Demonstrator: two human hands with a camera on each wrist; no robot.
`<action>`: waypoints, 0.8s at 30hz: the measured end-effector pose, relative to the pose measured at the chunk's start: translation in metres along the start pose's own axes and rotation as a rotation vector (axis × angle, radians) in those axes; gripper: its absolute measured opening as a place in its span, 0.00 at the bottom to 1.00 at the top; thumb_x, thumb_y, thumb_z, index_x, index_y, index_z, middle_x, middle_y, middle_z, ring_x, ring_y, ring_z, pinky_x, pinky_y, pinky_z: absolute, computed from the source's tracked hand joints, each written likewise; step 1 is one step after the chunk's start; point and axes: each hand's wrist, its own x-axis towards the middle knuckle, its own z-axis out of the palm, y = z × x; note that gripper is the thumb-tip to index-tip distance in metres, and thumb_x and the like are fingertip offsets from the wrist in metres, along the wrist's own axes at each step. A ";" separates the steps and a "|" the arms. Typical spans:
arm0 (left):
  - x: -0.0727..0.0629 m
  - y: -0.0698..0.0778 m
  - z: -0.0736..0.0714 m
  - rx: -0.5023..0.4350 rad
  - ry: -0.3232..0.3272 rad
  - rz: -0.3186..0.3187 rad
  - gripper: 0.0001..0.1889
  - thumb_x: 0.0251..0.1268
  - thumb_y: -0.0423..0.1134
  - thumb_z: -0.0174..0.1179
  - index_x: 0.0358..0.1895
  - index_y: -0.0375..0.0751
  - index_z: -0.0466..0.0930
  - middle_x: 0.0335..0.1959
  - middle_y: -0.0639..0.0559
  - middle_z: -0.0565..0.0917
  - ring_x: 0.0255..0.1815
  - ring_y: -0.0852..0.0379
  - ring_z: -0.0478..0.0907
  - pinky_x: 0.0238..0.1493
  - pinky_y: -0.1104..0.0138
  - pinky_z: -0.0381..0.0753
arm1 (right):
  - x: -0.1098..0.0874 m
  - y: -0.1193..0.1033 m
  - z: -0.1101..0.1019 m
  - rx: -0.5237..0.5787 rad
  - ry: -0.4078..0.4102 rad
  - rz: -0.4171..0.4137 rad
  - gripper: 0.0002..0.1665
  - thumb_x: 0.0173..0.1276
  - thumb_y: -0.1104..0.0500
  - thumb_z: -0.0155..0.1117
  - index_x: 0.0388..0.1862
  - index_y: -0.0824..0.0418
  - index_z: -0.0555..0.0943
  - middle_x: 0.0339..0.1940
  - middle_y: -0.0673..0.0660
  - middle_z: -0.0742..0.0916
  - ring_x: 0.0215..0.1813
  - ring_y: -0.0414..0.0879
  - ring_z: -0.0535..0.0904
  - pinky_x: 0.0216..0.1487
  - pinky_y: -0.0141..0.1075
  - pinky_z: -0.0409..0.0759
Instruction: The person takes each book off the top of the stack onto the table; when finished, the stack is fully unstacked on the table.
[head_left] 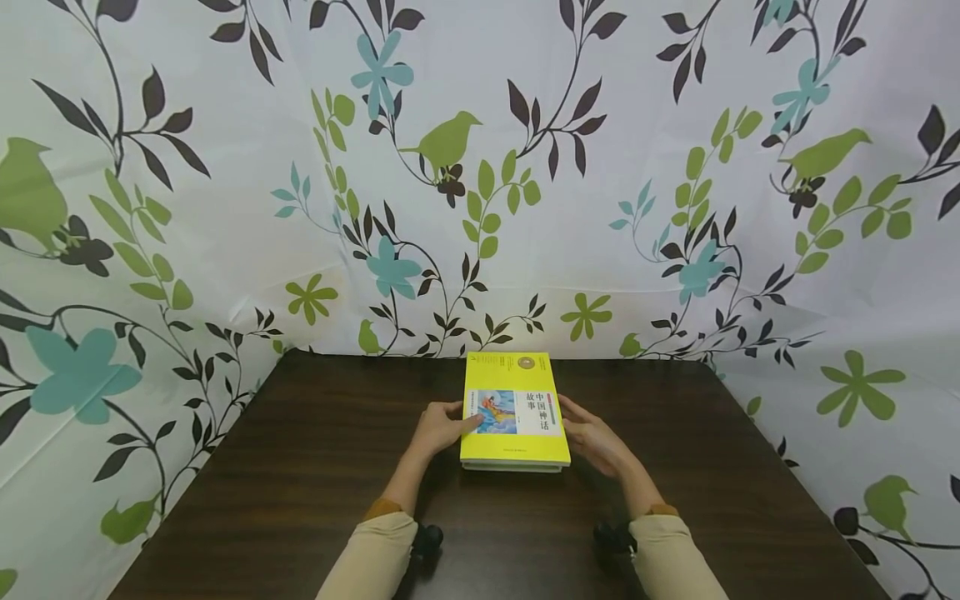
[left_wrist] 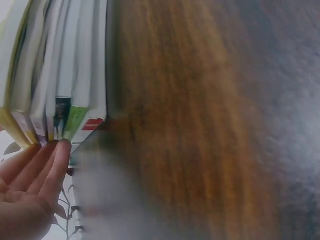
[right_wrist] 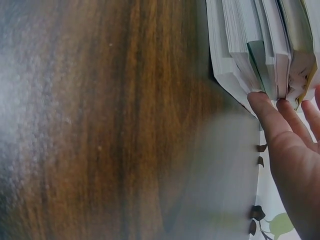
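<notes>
A stack of several books lies on the table, seen edge-on in both wrist views. Its top book has a bright yellow cover with a picture panel and Chinese characters. My left hand is at the stack's left side, its thumb over the edge of the yellow cover. In the left wrist view its extended fingers touch the book edges. On the opposite side, my right hand has its fingers stretched out against the books. The edges there stand slightly uneven.
The dark brown wooden table runs back to a wall cloth printed with leaves, birds and flowers. A small dark device sits at the left wrist and a similar dark device at the right.
</notes>
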 end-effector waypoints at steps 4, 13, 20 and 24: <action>0.003 0.003 -0.001 -0.040 -0.009 -0.028 0.36 0.54 0.50 0.72 0.61 0.26 0.75 0.38 0.44 0.88 0.34 0.57 0.83 0.46 0.59 0.82 | -0.001 -0.001 -0.001 0.013 -0.029 -0.005 0.38 0.78 0.58 0.49 0.81 0.54 0.48 0.79 0.66 0.58 0.72 0.59 0.67 0.70 0.55 0.65; 0.003 0.006 -0.003 -0.140 -0.041 -0.053 0.25 0.61 0.40 0.68 0.55 0.23 0.78 0.35 0.40 0.88 0.30 0.56 0.85 0.33 0.67 0.83 | 0.001 0.001 0.001 -0.059 -0.023 -0.010 0.40 0.76 0.59 0.52 0.81 0.57 0.47 0.81 0.64 0.52 0.78 0.62 0.53 0.72 0.58 0.58; 0.004 0.007 -0.005 -0.097 -0.004 -0.064 0.25 0.62 0.41 0.67 0.56 0.24 0.78 0.35 0.41 0.87 0.28 0.57 0.83 0.33 0.66 0.82 | 0.003 0.001 0.003 -0.097 0.017 0.006 0.38 0.75 0.58 0.53 0.80 0.57 0.52 0.80 0.64 0.55 0.77 0.62 0.58 0.71 0.55 0.62; 0.003 0.007 -0.006 -0.089 0.007 -0.086 0.26 0.63 0.41 0.66 0.58 0.23 0.76 0.37 0.40 0.86 0.28 0.57 0.82 0.33 0.67 0.82 | 0.002 0.002 0.003 -0.112 0.023 0.020 0.38 0.76 0.58 0.53 0.80 0.57 0.52 0.79 0.65 0.58 0.75 0.62 0.61 0.70 0.55 0.63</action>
